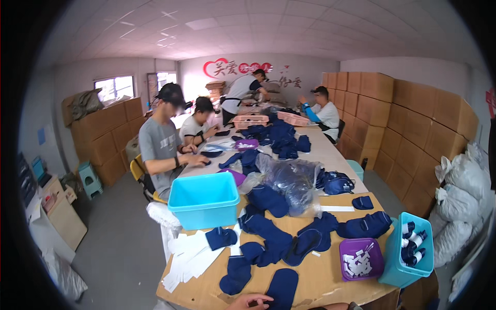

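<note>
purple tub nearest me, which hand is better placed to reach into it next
Probably the right hand: it partly shows at the lower edge, nearer the purple tub. The left hand touches navy cloth farther left.

The person's left hand (250, 301) — down and left of the purple tray (347, 245) — is bare; below that tray, the right wrist (337, 307) shows a dark, band-like shape (354, 306), mostly cropped.

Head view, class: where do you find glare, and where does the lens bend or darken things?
Head view: the left window is bright, nearly washed out; head view: the clear plastic bag carries glints; head view: the right-hand carton stack bends toward the rim, and the corners go black.
</note>
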